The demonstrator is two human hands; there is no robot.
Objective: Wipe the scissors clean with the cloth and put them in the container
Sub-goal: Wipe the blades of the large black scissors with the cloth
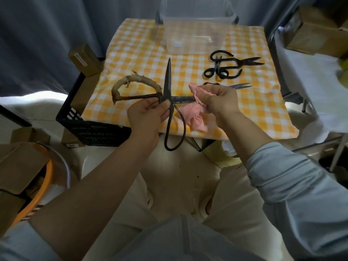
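A large pair of old black scissors (168,80) is held spread wide open above the near edge of the table. One handle loop is wrapped in tan cloth, the other is bare and hangs down. My left hand (148,114) grips the scissors at the pivot. My right hand (219,101) holds a pink cloth (192,113) bunched around the blade that points right. A clear plastic container (197,29) stands at the far side of the table.
The table wears a yellow-and-white checked cloth (131,59). Two black scissors (226,65) lie overlapped right of centre, and a third pair (241,85) peeks out behind my right hand. A black crate (94,127) and cardboard boxes (84,60) stand at the left.
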